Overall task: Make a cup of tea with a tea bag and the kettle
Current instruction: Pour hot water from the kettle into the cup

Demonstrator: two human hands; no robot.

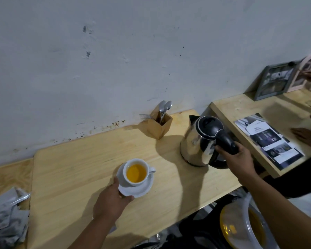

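Pale wood makes up the counter (pixel 90 159), set against a scuffed grey-white wall (pixel 115 51); a second wooden slab (pixel 241 112) joins at the right and carries a printed leaflet (pixel 268 141) and a framed picture (pixel 275 81) leaning on the wall. From the head view, we see the white cup (pixel 136 172) on its saucer (pixel 136 187) near the middle of the counter, filled with amber tea. Our left hand (pixel 111 198) pinches the saucer's near rim, thumb on top. Our right hand (pixel 239 159) is wrapped around the black handle of the steel kettle (pixel 201 141), which stands upright on the counter, well apart from the cup. A wooden holder (pixel 159 125) with spoons and a fork stands by the wall behind. Grey sachets (pixel 7 218) lie heaped at the left edge. Bare wood lies open between cup and kettle; the front edge runs close below both arms.
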